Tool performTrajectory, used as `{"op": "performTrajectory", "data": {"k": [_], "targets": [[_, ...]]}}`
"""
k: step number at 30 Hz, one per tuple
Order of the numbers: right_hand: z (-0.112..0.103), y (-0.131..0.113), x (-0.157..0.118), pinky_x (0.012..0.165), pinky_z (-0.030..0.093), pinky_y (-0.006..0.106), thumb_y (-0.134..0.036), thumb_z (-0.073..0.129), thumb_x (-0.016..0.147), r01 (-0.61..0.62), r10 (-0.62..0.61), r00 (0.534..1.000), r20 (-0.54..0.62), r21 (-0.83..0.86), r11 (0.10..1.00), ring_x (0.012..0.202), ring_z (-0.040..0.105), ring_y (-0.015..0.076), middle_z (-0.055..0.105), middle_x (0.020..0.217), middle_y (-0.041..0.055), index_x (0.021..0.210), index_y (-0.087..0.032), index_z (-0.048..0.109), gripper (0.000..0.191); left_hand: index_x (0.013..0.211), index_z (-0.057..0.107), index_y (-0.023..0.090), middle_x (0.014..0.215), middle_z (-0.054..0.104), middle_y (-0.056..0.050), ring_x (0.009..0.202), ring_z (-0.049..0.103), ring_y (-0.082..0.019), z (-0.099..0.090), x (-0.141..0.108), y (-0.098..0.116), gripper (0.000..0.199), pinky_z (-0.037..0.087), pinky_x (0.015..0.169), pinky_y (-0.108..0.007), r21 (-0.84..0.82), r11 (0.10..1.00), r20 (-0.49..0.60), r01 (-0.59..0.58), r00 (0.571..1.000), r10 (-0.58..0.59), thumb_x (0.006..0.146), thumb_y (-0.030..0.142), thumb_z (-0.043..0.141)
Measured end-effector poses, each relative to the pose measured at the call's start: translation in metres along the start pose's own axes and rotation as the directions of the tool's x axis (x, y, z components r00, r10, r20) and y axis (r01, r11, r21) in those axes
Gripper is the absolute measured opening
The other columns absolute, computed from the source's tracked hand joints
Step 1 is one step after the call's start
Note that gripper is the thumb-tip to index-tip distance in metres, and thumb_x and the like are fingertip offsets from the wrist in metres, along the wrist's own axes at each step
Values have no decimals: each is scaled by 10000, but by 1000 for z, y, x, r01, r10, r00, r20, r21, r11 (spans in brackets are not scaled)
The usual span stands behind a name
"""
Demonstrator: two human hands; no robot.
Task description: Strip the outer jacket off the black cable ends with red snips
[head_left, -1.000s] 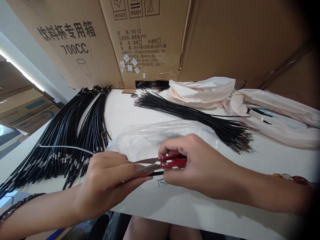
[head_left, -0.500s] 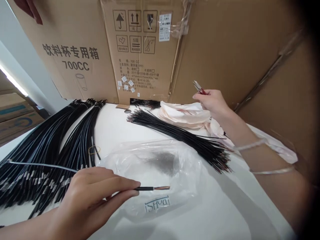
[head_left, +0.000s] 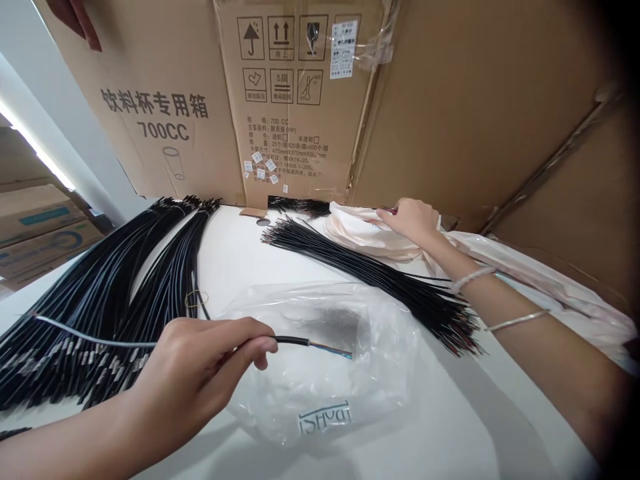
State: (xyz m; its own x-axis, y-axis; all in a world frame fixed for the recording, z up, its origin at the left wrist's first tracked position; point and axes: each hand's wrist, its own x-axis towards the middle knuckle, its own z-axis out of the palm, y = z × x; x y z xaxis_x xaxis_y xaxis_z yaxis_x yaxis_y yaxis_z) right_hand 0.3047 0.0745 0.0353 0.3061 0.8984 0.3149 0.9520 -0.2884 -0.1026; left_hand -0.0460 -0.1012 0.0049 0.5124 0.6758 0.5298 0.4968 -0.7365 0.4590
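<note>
My left hand (head_left: 210, 360) pinches a black cable (head_left: 293, 340) between thumb and fingers. Its stripped end points right, with thin coloured inner wires (head_left: 333, 350) fanned out over a clear plastic bag (head_left: 385, 347). A pale thin wire or cable (head_left: 95, 335) runs out behind the same hand to the left. My right hand (head_left: 413, 219) is at a crumpled whitish cloth (head_left: 350, 227), fingers closed around small red-handled pliers (head_left: 391, 209), mostly hidden by the hand. In front of it lies a bundle of black cables (head_left: 360, 267) with stripped ends.
Large bundles of black cables (head_left: 165, 267) with pale tips cover the table's left side. Cardboard boxes (head_left: 295, 133) stand as a wall at the back. Another person's hand (head_left: 75, 20) hangs over the left box's top. More boxes (head_left: 45, 227) sit at far left.
My right hand has come down with the pliers from in front of the box to the cloth. The cable in my left hand has tilted, and its inner wires now point slightly downward.
</note>
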Motion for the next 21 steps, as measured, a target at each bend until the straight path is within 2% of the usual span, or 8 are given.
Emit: {"op": "performTrajectory", "data": {"k": [2, 4, 7, 11, 14, 16, 19, 21], "targets": [[-10, -1, -18, 759, 470, 417, -479, 476, 923, -20, 21, 999, -44, 14, 1000, 999, 645, 365, 696, 1014, 211, 1012, -114, 677, 427, 806, 628, 226, 630, 647, 97, 497, 593, -25, 0, 1, 0, 181, 408, 509, -117, 2, 1000, 33, 28, 999, -28, 940, 217, 506], [-20, -3, -38, 746, 451, 376, -464, 412, 950, 3, 1, 997, -83, 42, 999, 993, 651, 326, 708, 1030, 161, 1072, -166, 649, 399, 752, 620, 210, 599, 623, 90, 465, 552, -21, 1, 4, 0, 242, 388, 498, -124, 2, 999, 79, 52, 996, -52, 946, 223, 477], [-29, -3, -60, 736, 430, 363, -477, 411, 951, 50, -44, 994, -105, 55, 997, 964, 651, 309, 710, 1015, 139, 1109, -191, 619, 388, 646, 574, 185, 486, 517, 79, 381, 434, -27, 1, 10, 3, 360, 329, 443, -149, 13, 998, 149, 57, 987, -58, 961, 241, 409], [-21, 6, -51, 731, 416, 384, -422, 502, 921, 34, -32, 997, -63, 28, 999, 939, 641, 341, 690, 1001, 215, 1053, -120, 627, 353, 568, 506, 176, 417, 391, 74, 338, 303, -35, 1, 14, 6, 450, 249, 390, -172, 39, 993, 201, 109, 973, -114, 977, 281, 351], [-10, 12, -37, 749, 413, 391, -374, 520, 918, -1, 6, 997, -75, 61, 998, 952, 632, 343, 677, 1013, 239, 1063, -94, 610, 327, 590, 505, 176, 433, 458, 76, 340, 369, -28, 0, 16, 8, 435, 286, 402, -154, 19, 993, 222, 117, 968, -119, 980, 280, 344], [-8, 10, -41, 743, 412, 373, -383, 517, 922, 4, 5, 996, -94, 94, 996, 931, 630, 314, 681, 994, 204, 1055, -119, 602, 307, 650, 531, 178, 431, 502, 84, 349, 439, -27, 0, 17, 9, 382, 324, 419, -134, -6, 993, 239, 115, 965, -111, 977, 261, 350], [-15, -2, -74, 670, 402, 295, -437, 439, 960, 98, -61, 987, -148, 258, 961, 789, 607, 199, 674, 877, 80, 1028, -191, 570, 287, 740, 561, 178, 404, 512, 93, 345, 480, -33, -1, 20, 11, 329, 360, 427, -114, -12, 989, 264, 148, 954, -139, 974, 253, 342], [-26, -11, -111, 559, 361, 262, -452, 453, 952, 243, -154, 969, -195, 617, 748, 609, 523, 144, 602, 701, 15, 930, -209, 547, 262, 759, 570, 176, 384, 494, 94, 330, 474, -34, 0, 21, 12, 332, 366, 421, -106, -17, 985, 276, 171, 948, -160, 977, 264, 335]]}}
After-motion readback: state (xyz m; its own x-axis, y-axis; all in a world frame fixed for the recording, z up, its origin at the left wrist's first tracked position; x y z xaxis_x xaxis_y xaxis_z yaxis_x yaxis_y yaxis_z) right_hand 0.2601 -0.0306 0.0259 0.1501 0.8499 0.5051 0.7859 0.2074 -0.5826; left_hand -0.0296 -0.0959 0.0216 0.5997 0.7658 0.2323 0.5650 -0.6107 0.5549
